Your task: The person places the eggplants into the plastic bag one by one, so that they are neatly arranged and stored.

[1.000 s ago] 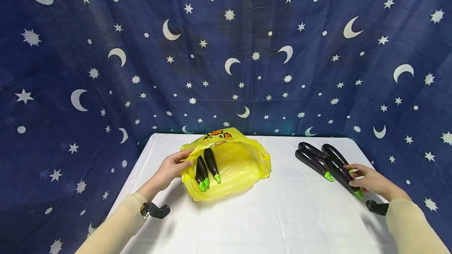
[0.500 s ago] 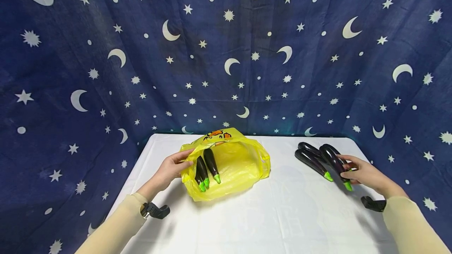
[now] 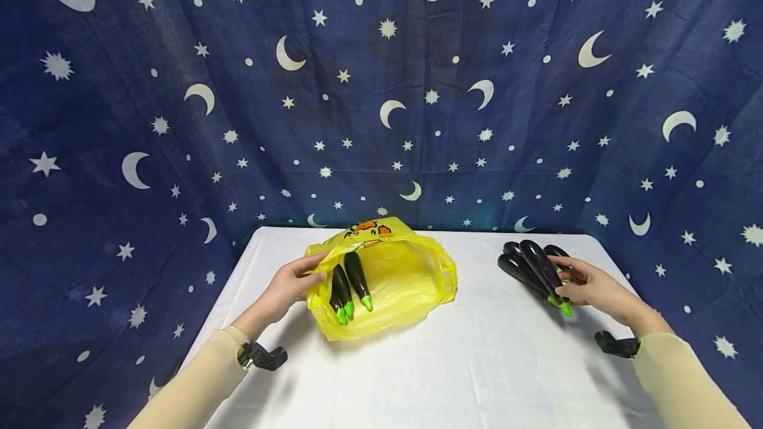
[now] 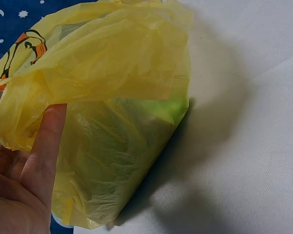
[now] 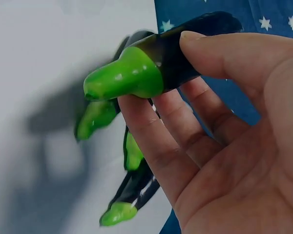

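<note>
My left hand point(image 3: 290, 288) pinches the left edge of a yellow plastic bag point(image 3: 411, 283), its mouth spread toward me. The thumb lies inside the rim, while the other fingers go behind the film. Within the bag, at its left side, lie several dark eggplants point(image 3: 356, 277) with green stem ends. On the right, my right hand point(image 3: 599, 291) holds another eggplant point(image 3: 539, 265) between thumb and fingers, near its green end point(image 5: 132, 75). Below it in the right wrist view are more eggplants point(image 5: 136, 183), partly covered by my fingers.
A white cloth covers the table point(image 3: 441, 369). Behind and on both sides hangs a dark blue curtain point(image 3: 334, 118) printed with moons and stars. Black straps point(image 3: 616, 344) sit at both wrists.
My right hand has lifted the eggplant from the right side of the pile and carried it left, over the others. The left hand and the bag stay where they were.
</note>
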The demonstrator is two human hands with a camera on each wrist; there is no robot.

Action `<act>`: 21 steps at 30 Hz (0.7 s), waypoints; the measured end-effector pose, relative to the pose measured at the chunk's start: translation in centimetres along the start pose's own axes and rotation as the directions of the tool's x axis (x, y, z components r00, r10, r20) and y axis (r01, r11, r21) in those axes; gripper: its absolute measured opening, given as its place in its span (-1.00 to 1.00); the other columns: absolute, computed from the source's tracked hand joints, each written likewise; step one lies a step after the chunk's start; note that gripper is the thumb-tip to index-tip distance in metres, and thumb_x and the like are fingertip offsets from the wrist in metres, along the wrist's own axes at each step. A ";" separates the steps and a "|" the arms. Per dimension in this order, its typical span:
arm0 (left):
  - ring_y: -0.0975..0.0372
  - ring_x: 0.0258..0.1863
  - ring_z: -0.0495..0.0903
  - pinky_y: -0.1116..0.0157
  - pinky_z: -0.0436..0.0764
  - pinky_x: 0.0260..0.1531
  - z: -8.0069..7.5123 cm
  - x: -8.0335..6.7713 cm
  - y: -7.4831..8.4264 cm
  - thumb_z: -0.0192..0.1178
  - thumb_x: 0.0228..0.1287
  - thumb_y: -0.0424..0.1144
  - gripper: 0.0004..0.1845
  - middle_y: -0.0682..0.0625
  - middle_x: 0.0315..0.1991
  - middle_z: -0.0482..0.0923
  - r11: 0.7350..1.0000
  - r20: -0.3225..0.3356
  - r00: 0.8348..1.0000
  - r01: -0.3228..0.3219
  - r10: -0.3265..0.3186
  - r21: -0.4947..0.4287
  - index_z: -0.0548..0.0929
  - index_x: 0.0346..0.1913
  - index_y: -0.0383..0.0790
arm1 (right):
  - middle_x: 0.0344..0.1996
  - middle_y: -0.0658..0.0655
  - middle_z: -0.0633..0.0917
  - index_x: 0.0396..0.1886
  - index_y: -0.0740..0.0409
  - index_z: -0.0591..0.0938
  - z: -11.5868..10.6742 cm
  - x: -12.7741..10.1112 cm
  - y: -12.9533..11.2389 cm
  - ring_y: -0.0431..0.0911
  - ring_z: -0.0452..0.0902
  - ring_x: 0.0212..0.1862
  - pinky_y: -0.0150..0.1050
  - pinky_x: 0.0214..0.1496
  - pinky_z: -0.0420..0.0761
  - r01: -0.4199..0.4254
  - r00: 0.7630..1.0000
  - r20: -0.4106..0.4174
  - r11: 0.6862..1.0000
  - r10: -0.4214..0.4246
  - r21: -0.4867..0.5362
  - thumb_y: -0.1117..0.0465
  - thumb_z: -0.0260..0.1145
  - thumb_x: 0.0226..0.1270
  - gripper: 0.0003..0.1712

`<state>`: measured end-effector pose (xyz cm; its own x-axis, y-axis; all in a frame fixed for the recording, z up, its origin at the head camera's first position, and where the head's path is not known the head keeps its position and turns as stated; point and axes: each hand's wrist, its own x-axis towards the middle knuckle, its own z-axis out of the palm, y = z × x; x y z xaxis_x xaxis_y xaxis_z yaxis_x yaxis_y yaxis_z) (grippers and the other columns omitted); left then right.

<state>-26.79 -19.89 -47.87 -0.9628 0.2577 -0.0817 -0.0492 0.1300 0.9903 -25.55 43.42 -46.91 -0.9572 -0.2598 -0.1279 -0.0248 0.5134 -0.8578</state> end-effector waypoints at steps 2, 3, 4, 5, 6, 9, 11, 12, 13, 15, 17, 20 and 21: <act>0.11 -0.03 0.68 0.16 0.74 -0.20 0.0 0.0 -0.1 0.32 0.41 -0.28 -0.40 -0.25 0.35 0.48 1.000 0.000 1.000 0.000 0.000 -0.003 0.47 0.47 -0.18 | 0.23 0.44 0.48 0.61 0.24 0.15 0.4 0.2 -0.2 -0.15 0.62 0.00 -0.16 -0.09 0.70 0.013 1.000 0.018 1.000 -0.013 0.019 0.24 0.37 0.42 -0.11; 0.11 -0.03 0.68 0.16 0.74 -0.21 0.0 0.0 -0.1 0.32 0.41 -0.28 -0.40 -0.25 0.34 0.48 1.000 0.000 1.000 0.000 0.000 -0.002 0.46 0.47 -0.18 | 0.25 0.45 0.46 0.61 0.23 0.15 0.5 0.3 -0.3 -0.15 0.63 0.01 -0.16 -0.08 0.69 0.016 0.999 0.027 1.000 -0.017 0.027 0.24 0.37 0.42 -0.11; 0.11 -0.03 0.68 0.16 0.74 -0.21 0.0 0.0 -0.1 0.32 0.41 -0.28 -0.40 -0.25 0.34 0.48 1.000 -0.001 1.000 0.000 0.000 -0.002 0.46 0.47 -0.18 | 0.26 0.46 0.45 0.61 0.23 0.15 0.7 0.4 -0.5 -0.14 0.63 0.02 -0.16 -0.08 0.69 0.017 0.999 0.032 0.999 -0.019 0.036 0.25 0.37 0.42 -0.11; 0.11 -0.03 0.68 0.16 0.74 -0.21 0.0 0.1 -0.2 0.32 0.41 -0.28 -0.40 -0.25 0.34 0.48 1.000 -0.001 1.000 0.000 0.000 -0.002 0.47 0.47 -0.18 | 0.26 0.47 0.45 0.61 0.22 0.16 0.9 0.5 -0.6 -0.13 0.64 0.02 -0.16 -0.07 0.69 0.017 0.999 0.038 0.999 -0.019 0.047 0.25 0.37 0.42 -0.12; 0.11 -0.04 0.68 0.16 0.74 -0.21 0.0 0.1 -0.2 0.32 0.41 -0.28 -0.40 -0.24 0.34 0.48 1.000 -0.001 1.000 -0.001 0.001 -0.001 0.47 0.47 -0.17 | 0.27 0.48 0.44 0.61 0.22 0.16 1.1 0.6 -0.7 -0.11 0.64 0.02 -0.15 -0.08 0.69 0.022 0.999 0.045 0.998 -0.024 0.054 0.26 0.37 0.42 -0.12; 0.11 -0.04 0.68 0.17 0.74 -0.21 0.0 0.0 -0.2 0.32 0.40 -0.27 -0.40 -0.24 0.34 0.48 1.000 -0.003 1.000 0.000 0.000 0.000 0.47 0.47 -0.17 | 0.25 0.47 0.45 0.60 0.19 0.19 1.8 0.8 -1.4 -0.04 0.66 -0.05 -0.12 -0.13 0.70 0.016 0.998 0.065 0.996 -0.022 0.091 0.28 0.38 0.40 -0.13; 0.12 -0.04 0.68 0.17 0.74 -0.21 0.0 0.0 -0.2 0.32 0.40 -0.27 -0.40 -0.24 0.35 0.48 1.000 -0.004 1.000 0.001 -0.001 -0.001 0.47 0.47 -0.17 | 0.23 0.46 0.48 0.60 0.18 0.20 2.3 1.0 -1.8 0.01 0.68 -0.09 -0.09 -0.15 0.70 0.020 0.996 0.080 0.994 -0.029 0.105 0.30 0.37 0.39 -0.14; 0.12 -0.04 0.68 0.17 0.74 -0.21 0.0 0.0 -0.1 0.32 0.41 -0.27 -0.40 -0.24 0.35 0.48 1.000 -0.005 1.000 0.001 -0.001 -0.002 0.47 0.47 -0.18 | 0.21 0.45 0.49 0.60 0.18 0.21 2.5 1.1 -1.9 0.02 0.68 -0.10 -0.08 -0.16 0.71 0.022 0.996 0.085 0.994 -0.031 0.109 0.31 0.37 0.39 -0.14; 0.11 -0.04 0.68 0.17 0.74 -0.21 0.0 0.0 -0.1 0.32 0.41 -0.27 -0.40 -0.24 0.35 0.48 1.000 -0.006 1.000 0.001 -0.001 -0.003 0.47 0.47 -0.18 | 0.20 0.44 0.50 0.59 0.19 0.21 2.8 1.3 -2.1 0.03 0.68 -0.11 -0.07 -0.16 0.71 0.025 0.995 0.089 0.993 -0.035 0.116 0.32 0.38 0.38 -0.14; 0.11 -0.04 0.68 0.17 0.74 -0.21 0.0 0.0 -0.1 0.32 0.41 -0.27 -0.40 -0.25 0.35 0.48 1.000 -0.006 1.000 -0.001 0.001 0.000 0.46 0.47 -0.18 | 0.18 0.44 0.52 0.59 0.22 0.21 3.3 1.5 -2.3 0.04 0.69 -0.10 -0.08 -0.14 0.72 0.037 0.994 0.100 0.992 -0.050 0.124 0.33 0.37 0.38 -0.15; 0.11 -0.04 0.68 0.17 0.74 -0.21 -0.1 0.0 -0.1 0.31 0.41 -0.27 -0.40 -0.25 0.34 0.48 1.000 -0.005 1.000 -0.003 0.003 0.003 0.46 0.47 -0.17 | 0.16 0.44 0.52 0.59 0.25 0.20 3.7 1.8 -2.5 0.04 0.69 -0.07 -0.07 -0.10 0.72 0.050 0.991 0.113 0.990 -0.066 0.135 0.34 0.37 0.38 -0.15; 0.11 -0.04 0.68 0.17 0.74 -0.21 -0.1 0.0 -0.1 0.31 0.41 -0.27 -0.40 -0.25 0.34 0.48 1.000 -0.003 1.000 -0.005 0.005 0.003 0.46 0.47 -0.17 | 0.16 0.45 0.51 0.59 0.25 0.19 4.4 2.3 -2.8 0.05 0.69 -0.04 -0.08 -0.05 0.72 0.058 0.987 0.141 0.986 -0.080 0.157 0.34 0.36 0.39 -0.15; 0.12 -0.04 0.68 0.17 0.74 -0.21 -0.1 0.0 -0.1 0.31 0.41 -0.28 -0.40 -0.25 0.34 0.48 1.000 -0.002 1.000 -0.006 0.006 0.001 0.46 0.47 -0.17 | 0.17 0.45 0.50 0.59 0.25 0.19 4.6 2.5 -2.8 0.05 0.69 -0.03 -0.08 -0.04 0.72 0.061 0.984 0.154 0.986 -0.086 0.158 0.34 0.36 0.40 -0.15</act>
<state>-26.85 -20.02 -48.01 -0.9636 0.2563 -0.0759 -0.0435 0.1298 0.9906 -26.50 37.56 -47.10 -0.8958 -0.4255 -0.1286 -0.0375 0.3607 -0.9319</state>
